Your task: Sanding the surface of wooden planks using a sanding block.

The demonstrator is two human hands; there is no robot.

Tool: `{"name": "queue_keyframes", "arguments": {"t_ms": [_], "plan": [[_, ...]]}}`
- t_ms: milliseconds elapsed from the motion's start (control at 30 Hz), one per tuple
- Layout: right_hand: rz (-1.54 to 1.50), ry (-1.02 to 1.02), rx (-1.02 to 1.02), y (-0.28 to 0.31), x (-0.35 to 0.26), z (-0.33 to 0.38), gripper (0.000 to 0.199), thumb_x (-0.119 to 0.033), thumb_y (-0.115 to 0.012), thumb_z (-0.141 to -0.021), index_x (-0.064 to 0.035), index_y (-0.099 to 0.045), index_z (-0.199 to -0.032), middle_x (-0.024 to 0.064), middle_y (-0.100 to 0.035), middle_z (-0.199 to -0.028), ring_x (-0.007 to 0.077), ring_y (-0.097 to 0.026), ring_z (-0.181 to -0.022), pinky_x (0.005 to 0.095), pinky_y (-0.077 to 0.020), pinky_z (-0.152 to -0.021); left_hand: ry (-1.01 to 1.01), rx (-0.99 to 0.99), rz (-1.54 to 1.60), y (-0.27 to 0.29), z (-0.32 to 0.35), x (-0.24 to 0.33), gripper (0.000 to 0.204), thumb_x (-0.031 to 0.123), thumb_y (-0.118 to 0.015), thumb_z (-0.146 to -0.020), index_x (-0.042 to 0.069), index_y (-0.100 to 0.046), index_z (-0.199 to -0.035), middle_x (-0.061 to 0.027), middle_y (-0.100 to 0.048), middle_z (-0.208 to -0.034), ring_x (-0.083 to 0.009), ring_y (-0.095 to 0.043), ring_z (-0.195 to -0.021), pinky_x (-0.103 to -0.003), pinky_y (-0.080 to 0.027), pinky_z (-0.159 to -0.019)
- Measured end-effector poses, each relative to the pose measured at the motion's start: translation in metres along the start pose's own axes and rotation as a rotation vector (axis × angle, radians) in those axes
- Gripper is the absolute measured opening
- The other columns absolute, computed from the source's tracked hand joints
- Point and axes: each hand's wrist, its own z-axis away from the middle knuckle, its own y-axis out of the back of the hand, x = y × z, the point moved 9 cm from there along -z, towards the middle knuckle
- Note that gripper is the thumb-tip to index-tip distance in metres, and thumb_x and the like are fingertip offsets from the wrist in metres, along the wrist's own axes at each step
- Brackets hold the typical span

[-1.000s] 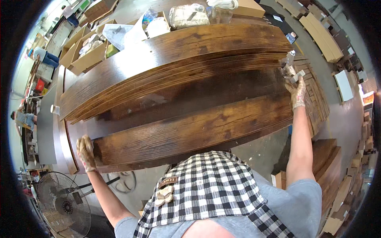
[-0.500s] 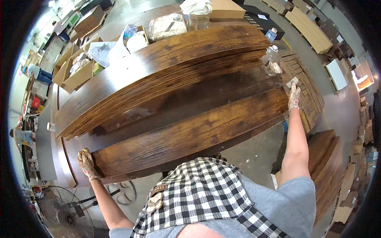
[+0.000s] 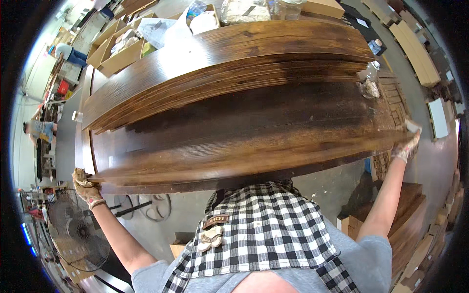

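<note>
A long dark-brown wood-grain board (image 3: 254, 155) spans the workbench in front of me, its face tilted and foreshortened. My gloved left hand (image 3: 88, 189) is closed round its left end. At the opposite end, my gloved right hand (image 3: 405, 147) grips the board, with a small whitish pad (image 3: 413, 126) also at its fingers; the pad's exact kind is unclear. Behind this board, a stack of similar brown boards (image 3: 229, 49) lies on the dark bench top (image 3: 293, 105). The undersides of both hands' grips are hidden.
Beyond the stack stand open cardboard boxes (image 3: 128, 54) and a wrapped bundle (image 3: 244, 11). A clear plastic bottle (image 3: 372, 71) stands at the bench's right end, by slatted wood strips (image 3: 394, 100). A floor fan (image 3: 80, 229) is at lower left, more boards (image 3: 408, 207) at lower right.
The board has tilted, so its face looks narrower. Its ends, with both hands, now sit farther apart in view. My left hand has closed round the end, and the view has shifted.
</note>
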Motion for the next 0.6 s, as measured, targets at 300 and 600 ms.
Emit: {"name": "queue_keyframes", "arguments": {"t_ms": [300,600], "plan": [[0.023,-0.077,0.118,0.057,0.067,0.052,0.076,-0.062,-0.039,-0.098,-0.0114,-0.035,-0.154,0.0199,-0.042,-0.151,0.0377,-0.047,-0.136,0.0573,-0.0436,-0.11,-0.021,0.075,0.229,0.073,0.025,-0.073,0.033,0.038,-0.052,-0.1,0.009,-0.066,-0.106,-0.0056,-0.07,-0.092,-0.0192,-0.066,-0.082,-0.034,-0.055,-0.077],[0.032,-0.156,0.073,0.004,0.057,0.054,0.072,-0.061,-0.041,-0.098,-0.013,-0.04,-0.15,0.0208,-0.041,-0.151,0.0364,-0.051,-0.13,0.0579,-0.0454,-0.105,-0.014,-0.021,0.132,0.013,0.029,-0.046,0.035,0.043,-0.051,-0.102,0.014,-0.064,-0.115,-0.0048,-0.069,-0.102,-0.0164,-0.063,-0.082,-0.031,-0.054,-0.073]]}}
